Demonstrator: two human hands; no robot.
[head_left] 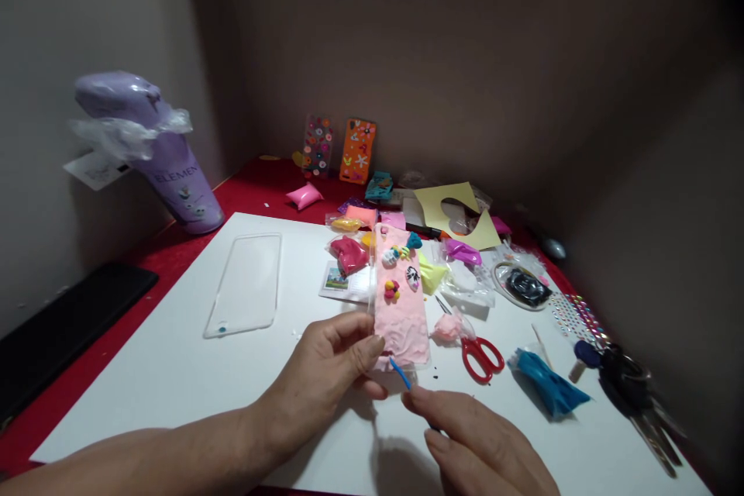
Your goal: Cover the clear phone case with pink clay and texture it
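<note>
My left hand grips the lower left edge of a phone case, thumb in front. The case is clear at its rim and coated in pale pink clay, with small coloured clay figures on its upper half. Between the fingers of my right hand is a thin blue modelling tool. Its tip is at the lower edge of the pink coating; whether it touches, I cannot tell. Red-handled scissors lie just right of the case, beside a small bag of pale pink clay.
A clear phone case lies left on the white board. Bags of coloured clay, such as a blue one, surround the work. Keys lie far right. A purple tumbler and two decorated cases, one orange, stand behind.
</note>
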